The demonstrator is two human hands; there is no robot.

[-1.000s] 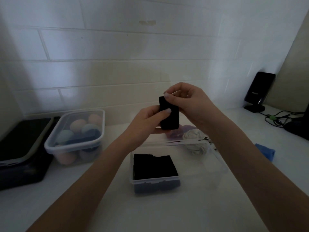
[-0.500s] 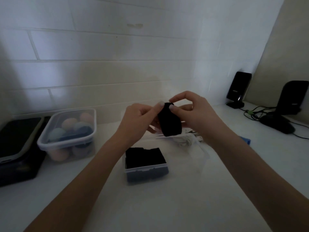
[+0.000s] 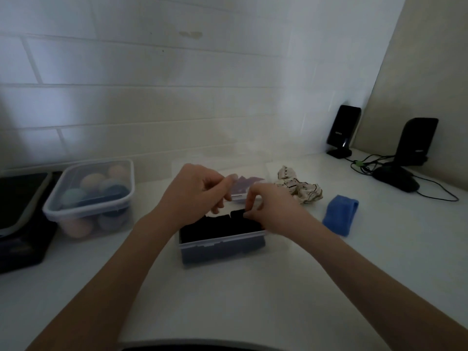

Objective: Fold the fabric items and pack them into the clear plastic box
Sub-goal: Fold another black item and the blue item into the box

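Hands: left hand [image 3: 200, 191] loosely curled, empty; right hand [image 3: 272, 207] pinching folded black fabric [image 3: 238, 214] into clear plastic box [image 3: 222, 245]; risk: roll springing open on release.

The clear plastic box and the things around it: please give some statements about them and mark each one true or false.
1. The clear plastic box already holds black folded fabric. True.
2. The right hand pinches a black piece at the far right of the box. True.
3. The blue fabric lies inside the box. False: it lies on the counter, to the right of the box.
4. The crumpled striped cloth is neatly folded. False: it is a loose bundle behind the right hand.
5. The container of coloured balls stands left of the box. True.
6. The left hand rests flat on the counter. False: it is raised over the box.
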